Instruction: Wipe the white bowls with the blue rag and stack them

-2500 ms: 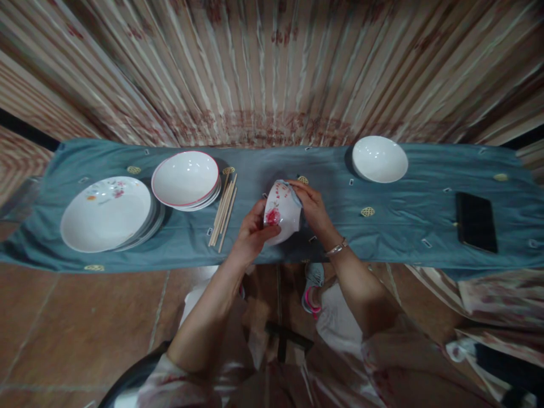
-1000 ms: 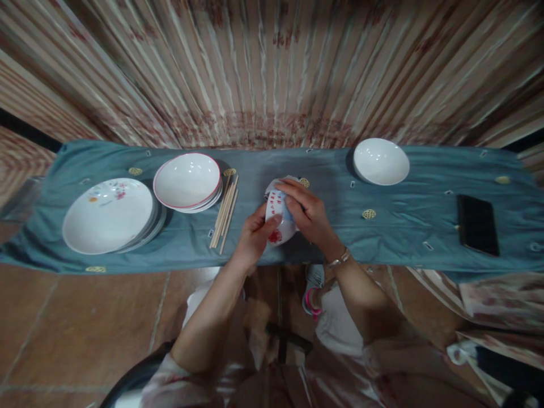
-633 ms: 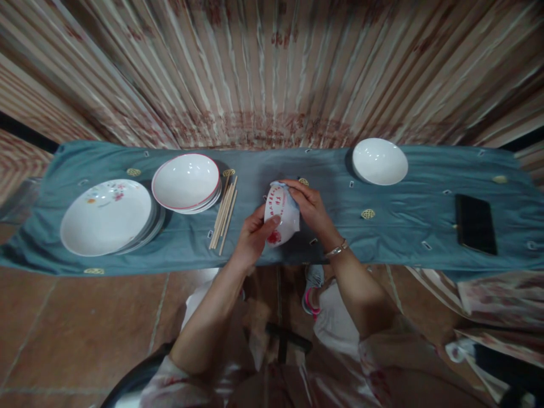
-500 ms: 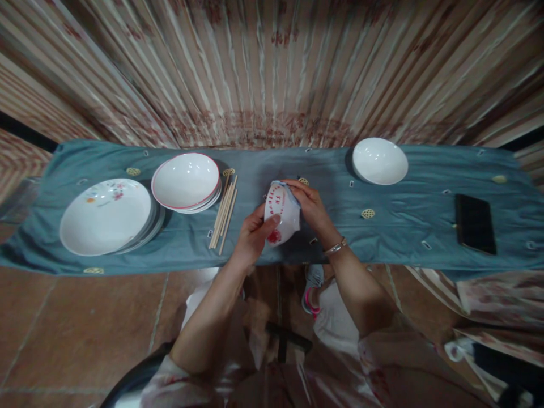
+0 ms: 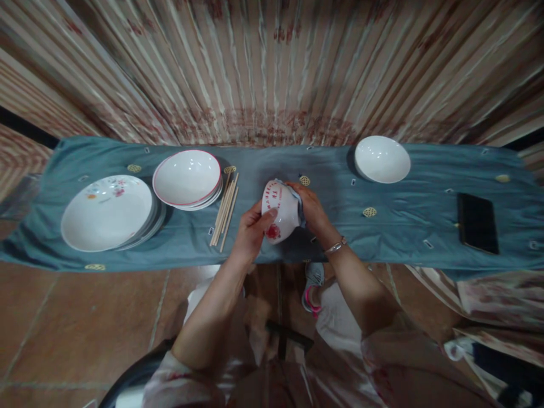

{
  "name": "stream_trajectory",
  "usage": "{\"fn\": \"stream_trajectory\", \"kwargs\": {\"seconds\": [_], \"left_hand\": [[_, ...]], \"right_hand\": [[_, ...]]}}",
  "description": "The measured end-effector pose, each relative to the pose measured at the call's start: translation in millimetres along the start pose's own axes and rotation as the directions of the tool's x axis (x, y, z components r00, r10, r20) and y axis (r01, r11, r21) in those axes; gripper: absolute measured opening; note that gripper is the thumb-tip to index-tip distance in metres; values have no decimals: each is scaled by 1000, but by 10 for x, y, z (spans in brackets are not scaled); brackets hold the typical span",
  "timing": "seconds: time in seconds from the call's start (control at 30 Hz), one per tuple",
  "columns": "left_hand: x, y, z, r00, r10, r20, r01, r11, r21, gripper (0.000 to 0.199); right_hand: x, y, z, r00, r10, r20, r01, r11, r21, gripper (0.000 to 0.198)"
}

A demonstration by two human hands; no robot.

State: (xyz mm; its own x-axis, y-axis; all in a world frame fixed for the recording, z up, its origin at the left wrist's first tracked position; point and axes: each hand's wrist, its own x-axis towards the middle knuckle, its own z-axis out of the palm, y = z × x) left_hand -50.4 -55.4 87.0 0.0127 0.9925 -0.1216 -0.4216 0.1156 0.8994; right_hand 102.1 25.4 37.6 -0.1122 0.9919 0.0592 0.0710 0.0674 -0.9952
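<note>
A white bowl with red lettering and a red flower is held tilted on its side above the near middle of the table. My left hand grips its left side, thumb lying on the outer wall. On the bowl's right side, my right hand presses a bluish cloth against it; the fingers are partly hidden behind the bowl. A bracelet circles my right wrist. Just left of my left hand lie several wooden chopsticks.
On the blue tablecloth, a stack of plates stands far left beside stacked red-rimmed bowls. A single white bowl sits at the back right, and a black phone lies at the far right. A pleated curtain hangs behind.
The bowl has turned slightly in my hands, showing more of its side. My right hand has slid a little down and around the bowl's right side with the cloth.
</note>
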Motion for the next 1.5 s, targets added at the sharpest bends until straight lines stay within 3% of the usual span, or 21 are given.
{"fn": "stream_trajectory", "kwargs": {"seconds": [0.23, 0.53, 0.73, 1.13, 1.3, 1.5], "left_hand": [[0, 0, -10, 1000, -9, -16, 9, 1000, -19, 35], [20, 29, -2, 998, -15, -61, 12, 998, -57, 37], [45, 21, -17, 998, -11, -59, 7, 997, -79, 40], [61, 20, -45, 998, 2, -65, -8, 995, -97, 42], [73, 16, -74, 997, 15, -78, -22, 995, -93, 43], [96, 8, -103, 995, 32, -96, -44, 992, -118, 41]], "right_hand": [[-35, -14, 4, 1000, 14, 8, -14, 1000, 1, 45], [-99, 61, 71, 990, 137, -26, -135, 989, 67, 62], [-189, 44, 122, 983, 174, -53, -167, 979, 118, 61], [-409, -76, 166, 985, 100, -141, -100, 995, 5, 49], [-465, -68, 176, 988, 82, -130, -81, 997, 11, 48], [-594, -29, 193, 997, -22, -75, 21, 1000, -23, 54]]}}
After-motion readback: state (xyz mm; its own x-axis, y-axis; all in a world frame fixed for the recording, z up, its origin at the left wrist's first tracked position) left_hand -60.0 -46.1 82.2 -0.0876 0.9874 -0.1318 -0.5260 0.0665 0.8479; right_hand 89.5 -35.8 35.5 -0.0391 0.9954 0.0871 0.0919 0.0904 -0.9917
